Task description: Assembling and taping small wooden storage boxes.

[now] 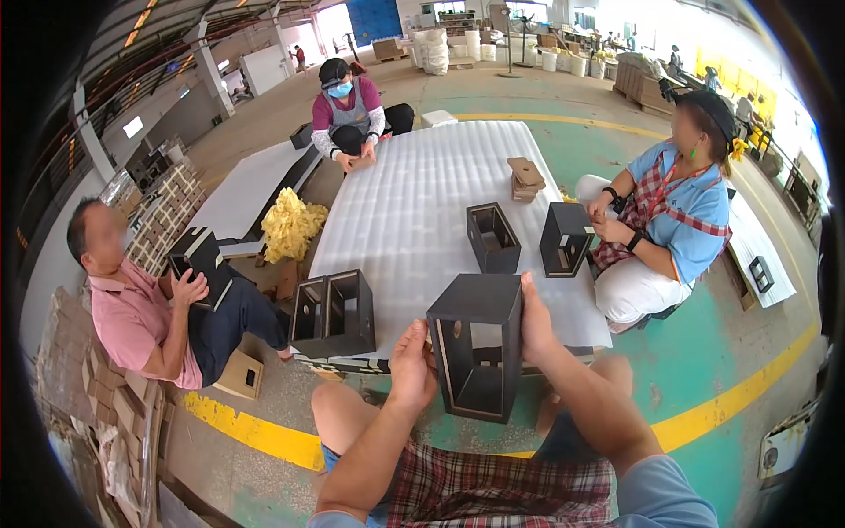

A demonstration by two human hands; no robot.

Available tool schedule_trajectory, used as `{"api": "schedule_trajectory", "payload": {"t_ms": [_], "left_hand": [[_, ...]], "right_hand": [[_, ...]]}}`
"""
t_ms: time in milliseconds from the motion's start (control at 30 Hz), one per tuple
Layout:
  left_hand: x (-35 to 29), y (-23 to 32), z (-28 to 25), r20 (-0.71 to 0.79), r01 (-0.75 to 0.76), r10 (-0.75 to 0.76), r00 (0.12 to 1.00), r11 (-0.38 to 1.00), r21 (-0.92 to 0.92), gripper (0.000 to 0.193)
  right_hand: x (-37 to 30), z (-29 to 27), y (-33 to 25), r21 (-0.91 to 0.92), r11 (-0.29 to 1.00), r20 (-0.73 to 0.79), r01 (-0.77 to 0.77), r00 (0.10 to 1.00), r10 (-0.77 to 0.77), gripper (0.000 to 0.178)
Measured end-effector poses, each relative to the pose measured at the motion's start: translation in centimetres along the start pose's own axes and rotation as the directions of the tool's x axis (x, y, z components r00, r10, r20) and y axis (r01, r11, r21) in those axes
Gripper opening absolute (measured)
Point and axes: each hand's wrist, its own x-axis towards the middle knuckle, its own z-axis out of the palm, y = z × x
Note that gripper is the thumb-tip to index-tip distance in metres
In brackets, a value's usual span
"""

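Note:
Over my lap, a black open-fronted wooden box (475, 295) stands tilted, with a round hole in one inner wall. My right hand (535, 327) grips its right side, fingers stretched along the panel. At the left edge of the box, my left hand (412, 370) is closed in a pinch; a small pale bit shows at its fingertips, too little to name. On the foam-covered table ahead stand a similar black box (493, 238), another box (565, 239) to its right, and a pair of side-by-side boxes (333, 315) at the near left.
White foam sheet (414, 194) covers the table. Brown board pieces (525, 179) are stacked at its far right. A person (158, 308) at left holds a black box; others sit at the far side (352, 114) and at right (669, 202). Yellow cloths (290, 226) lie heaped left.

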Motion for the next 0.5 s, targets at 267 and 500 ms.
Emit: {"api": "schedule_trajectory", "payload": {"t_ms": [267, 500], "left_hand": [[0.4, 1.1, 0.9, -0.205, -0.046, 0.053, 0.977, 0.998, 0.035, 0.029], [0.5, 3.5, -0.7, -0.182, -0.127, 0.143, 0.973, 0.987, 0.098, 0.031]], "right_hand": [[-2.3, 2.7, -1.1, -0.190, 0.981, -0.048, 0.031, 0.998, -0.040, 0.079], [-0.3, 0.1, -1.1, -0.167, 0.982, -0.082, 0.085, 0.992, -0.100, 0.083]]}}
